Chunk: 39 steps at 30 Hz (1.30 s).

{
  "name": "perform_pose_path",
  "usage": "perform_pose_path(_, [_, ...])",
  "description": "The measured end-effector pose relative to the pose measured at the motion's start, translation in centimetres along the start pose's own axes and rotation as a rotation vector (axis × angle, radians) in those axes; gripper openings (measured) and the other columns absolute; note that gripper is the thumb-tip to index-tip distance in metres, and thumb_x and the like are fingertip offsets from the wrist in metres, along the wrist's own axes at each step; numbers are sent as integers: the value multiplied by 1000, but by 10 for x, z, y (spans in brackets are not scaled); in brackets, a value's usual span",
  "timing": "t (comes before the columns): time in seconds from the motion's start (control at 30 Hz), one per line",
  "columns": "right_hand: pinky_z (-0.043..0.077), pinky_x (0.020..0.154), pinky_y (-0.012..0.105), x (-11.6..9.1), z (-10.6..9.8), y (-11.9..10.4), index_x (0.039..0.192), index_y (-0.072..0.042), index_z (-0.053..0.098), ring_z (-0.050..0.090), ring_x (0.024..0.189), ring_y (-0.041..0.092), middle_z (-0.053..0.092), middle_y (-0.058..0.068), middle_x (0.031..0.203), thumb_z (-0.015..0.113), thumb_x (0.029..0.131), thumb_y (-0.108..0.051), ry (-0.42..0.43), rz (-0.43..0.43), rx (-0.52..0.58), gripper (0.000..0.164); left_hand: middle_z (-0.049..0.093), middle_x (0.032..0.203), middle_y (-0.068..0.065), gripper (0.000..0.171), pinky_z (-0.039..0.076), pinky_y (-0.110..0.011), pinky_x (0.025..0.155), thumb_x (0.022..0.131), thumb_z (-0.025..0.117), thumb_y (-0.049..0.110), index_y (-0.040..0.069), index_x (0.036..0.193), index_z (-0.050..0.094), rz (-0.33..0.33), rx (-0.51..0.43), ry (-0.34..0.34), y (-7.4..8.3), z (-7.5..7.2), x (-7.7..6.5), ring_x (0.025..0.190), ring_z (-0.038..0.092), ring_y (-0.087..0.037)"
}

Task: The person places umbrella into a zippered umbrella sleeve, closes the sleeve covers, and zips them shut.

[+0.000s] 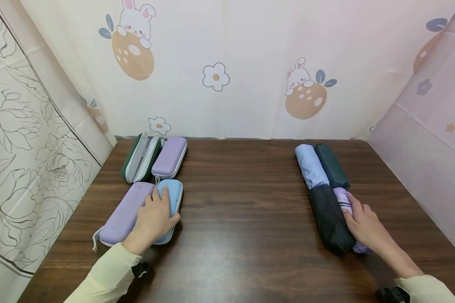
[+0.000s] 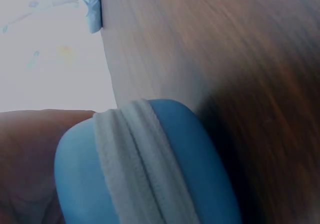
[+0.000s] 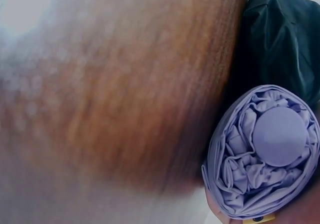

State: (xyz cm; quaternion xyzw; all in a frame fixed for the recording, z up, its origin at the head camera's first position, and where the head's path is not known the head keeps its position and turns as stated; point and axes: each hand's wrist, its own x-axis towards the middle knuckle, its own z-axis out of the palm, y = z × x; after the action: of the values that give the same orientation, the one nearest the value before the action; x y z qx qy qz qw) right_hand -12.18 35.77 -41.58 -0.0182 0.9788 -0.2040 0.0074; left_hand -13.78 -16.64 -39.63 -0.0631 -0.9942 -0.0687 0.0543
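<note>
In the head view my left hand (image 1: 154,216) lies over a light blue zip case (image 1: 167,237), fingers across its top and thumb at its right edge. The left wrist view shows the rounded end of this blue case with its grey zip band (image 2: 145,159). A longer lavender zip case (image 1: 123,214) lies right beside it. My right hand (image 1: 368,225) grips a folded lavender umbrella (image 1: 342,198), thumb on its left side. The round end cap (image 3: 280,136) of that umbrella faces the right wrist camera. A black folded umbrella (image 1: 330,219) lies against its left side.
Behind the left hand are a dark green case (image 1: 151,158) with pale grey faces and a shorter lavender case (image 1: 169,156). Behind the right hand lie a light blue folded umbrella (image 1: 311,166) and a dark green one (image 1: 331,166). The brown table (image 1: 242,210) meets a printed curtain at the back.
</note>
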Motion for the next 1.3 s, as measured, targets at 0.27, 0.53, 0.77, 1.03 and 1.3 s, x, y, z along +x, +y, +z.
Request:
perform_pose_path(0.27, [31, 82, 73, 0, -1, -3, 144, 14, 13, 35, 106, 63, 31, 49, 121, 34, 102, -22, -9, 3, 4, 60, 41, 127, -42, 84, 49, -58, 70, 78, 71, 33, -16, 137, 35, -22, -38, 3, -1, -1, 4, 104, 48, -52])
perform_pose_path(0.53, [33, 81, 73, -1, -1, -2, 144, 14, 13, 36, 106, 62, 32, 49, 121, 34, 102, -22, -16, 0, 1, 60, 43, 126, -40, 83, 46, -60, 78, 78, 68, 32, -15, 138, 34, -31, -104, 15, -2, -4, 5, 109, 46, -53])
perform_pose_path(0.77, [33, 82, 73, -1, 0, -2, 144, 15, 13, 36, 106, 62, 32, 49, 121, 35, 102, -22, -18, -2, -5, 60, 47, 126, -37, 79, 42, -59, 87, 80, 63, 33, -15, 137, 36, -17, -185, 24, 1, -10, 4, 110, 47, -53])
perform_pose_path(1.03, [32, 82, 73, -1, 0, -1, 144, 14, 13, 36, 106, 63, 31, 49, 121, 34, 102, -22, -17, 0, -5, 60, 46, 132, -32, 79, 38, -53, 96, 83, 58, 29, -11, 143, 27, -39, -417, -28, 7, -17, 5, 117, 47, -45])
perform_pose_path(1.3, [32, 82, 73, -1, -2, -3, 144, 13, 14, 35, 106, 63, 31, 48, 121, 34, 102, -23, -16, 0, -7, 59, 34, 145, -28, 78, 34, -53, 100, 89, 54, 28, -3, 150, 17, -77, -589, -99, 20, -20, 2, 126, 40, -39])
